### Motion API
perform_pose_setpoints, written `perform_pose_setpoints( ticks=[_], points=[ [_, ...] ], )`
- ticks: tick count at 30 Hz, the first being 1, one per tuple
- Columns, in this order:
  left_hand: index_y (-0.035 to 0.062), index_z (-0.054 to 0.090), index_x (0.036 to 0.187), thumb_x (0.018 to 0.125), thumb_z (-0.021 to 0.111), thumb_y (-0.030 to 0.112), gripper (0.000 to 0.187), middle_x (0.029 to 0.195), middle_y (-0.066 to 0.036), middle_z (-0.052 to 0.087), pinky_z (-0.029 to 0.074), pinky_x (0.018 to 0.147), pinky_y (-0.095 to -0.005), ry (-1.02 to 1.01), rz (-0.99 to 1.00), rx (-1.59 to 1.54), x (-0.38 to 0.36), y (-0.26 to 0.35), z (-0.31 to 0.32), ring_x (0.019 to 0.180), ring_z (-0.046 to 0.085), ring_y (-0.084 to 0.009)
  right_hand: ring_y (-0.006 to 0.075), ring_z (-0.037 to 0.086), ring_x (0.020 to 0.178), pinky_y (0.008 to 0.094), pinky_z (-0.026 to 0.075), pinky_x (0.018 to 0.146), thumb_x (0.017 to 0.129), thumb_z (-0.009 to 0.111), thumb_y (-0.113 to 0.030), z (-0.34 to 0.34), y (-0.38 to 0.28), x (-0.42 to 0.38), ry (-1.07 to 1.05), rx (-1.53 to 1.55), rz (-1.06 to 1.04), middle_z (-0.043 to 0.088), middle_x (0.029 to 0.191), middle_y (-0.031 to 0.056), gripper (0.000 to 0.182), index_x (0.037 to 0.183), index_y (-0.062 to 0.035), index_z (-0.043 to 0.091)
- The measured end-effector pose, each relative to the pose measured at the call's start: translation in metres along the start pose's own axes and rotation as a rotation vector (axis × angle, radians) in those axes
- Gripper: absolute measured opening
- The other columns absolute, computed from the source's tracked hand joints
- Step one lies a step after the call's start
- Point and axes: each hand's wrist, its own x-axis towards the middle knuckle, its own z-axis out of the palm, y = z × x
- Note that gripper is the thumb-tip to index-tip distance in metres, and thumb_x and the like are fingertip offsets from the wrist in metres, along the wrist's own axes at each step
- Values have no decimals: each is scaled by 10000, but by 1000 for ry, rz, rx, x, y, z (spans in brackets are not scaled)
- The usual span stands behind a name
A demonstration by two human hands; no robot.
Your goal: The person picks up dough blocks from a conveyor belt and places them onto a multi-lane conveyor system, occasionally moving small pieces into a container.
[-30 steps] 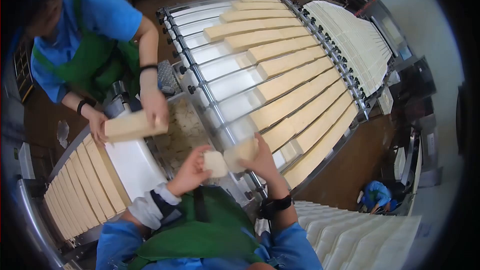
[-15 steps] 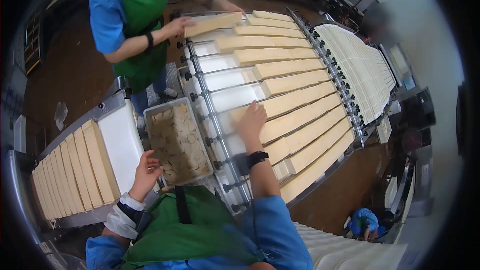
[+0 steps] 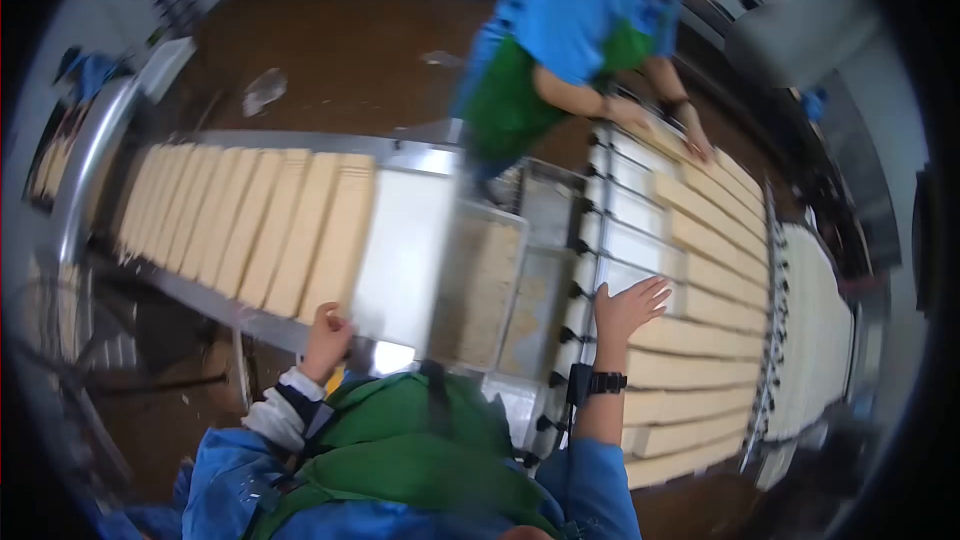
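Note:
My right hand [image 3: 628,308] is spread over the guided conveyor, its fingers stretched out near the end of a long pale-yellow strip [image 3: 705,310]. Nothing is held in it. My left hand [image 3: 327,342] is by the lower end of the nearest strip [image 3: 342,235] on the other conveyor, fingers loosely bent and apart, with nothing visible in them. Several more strips lie side by side on both conveyors. Metal guide rods separate those on the right. What the strips are made of does not show clearly.
A co-worker [image 3: 570,20] in a green apron leans over the far side of the right conveyor, both hands on a strip. Between the conveyors stands a bin [image 3: 522,240] with pale scraps. A bare white belt section [image 3: 405,240] lies left of it. Black knobs line a guide bar [image 3: 598,210].
My view has swung left, bringing the left conveyor more into sight. My left hand is now by its strips. The co-worker has lowered the lifted strip among the others.

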Motion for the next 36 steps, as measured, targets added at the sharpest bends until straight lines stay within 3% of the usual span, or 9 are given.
perform_pose_setpoints(
  ticks=[4,7,9,11,16,21,24,30,36],
  points=[
    [85,399,1354,749,724,42,688,818,-61,582,504,612,-307,122,-111,-37,-1,-23,-3,672,574,-174,465,286,1421,524,204,1188,805,728,-279,20,-136,-31,-111,543,-592,333,1506,324,864,1451,118,313],
    [91,327,1397,738,746,51,782,940,-129,631,531,702,-328,69,-176,-56,-10,11,-13,799,637,-238,446,326,1407,491,254,1180,841,697,-231,26,-263,-76,-365,695,-929,362,1503,291,768,1445,91,350],
    [102,223,1476,730,768,55,925,1130,-202,627,527,848,-370,15,-74,-180,8,-42,-13,994,646,-315,436,301,1425,496,243,1185,879,665,-262,20,-331,-93,-443,718,-1081,350,1520,274,734,1444,92,358],
    [112,185,1507,728,773,51,979,1194,-219,612,511,908,-384,-40,-120,-188,2,-18,-26,1066,631,-339,421,277,1442,497,228,1190,902,640,-300,40,-383,-104,-379,649,-1112,335,1537,258,731,1452,89,353],
    [173,38,1580,792,689,-61,1049,985,-92,590,475,604,-242,-416,-381,-454,9,30,-56,732,564,-116,392,236,1469,508,197,1199,931,594,-383,66,-430,-115,-330,538,-1084,304,1560,243,754,1468,80,338],
    [222,7,1590,831,656,-68,1040,988,-106,631,498,650,-247,-568,-433,-573,24,23,-64,769,610,-144,380,251,1465,515,189,1198,941,569,-358,65,-420,-119,-379,427,-1095,329,1545,250,730,1472,82,331],
    [246,11,1591,850,638,-66,1019,1038,-121,643,521,691,-242,-624,-473,-615,26,26,-69,812,633,-153,387,372,1371,510,284,1134,897,596,-316,77,-422,-118,-179,371,-1137,451,1430,257,657,1395,79,428],
    [180,14,1590,860,655,-5,989,999,-106,620,514,712,-268,-613,-497,-614,25,41,-63,783,608,-145,354,509,1110,485,393,935,752,687,-356,61,-448,-86,-341,348,-992,561,1139,219,526,1088,42,613],
    [160,189,1542,765,762,130,966,1047,-153,642,539,739,-326,-575,-217,-215,33,41,-46,824,649,-220,343,495,1216,435,384,1050,680,801,-435,60,-389,-49,-478,137,-778,580,1213,196,733,1195,37,577]
  ],
)
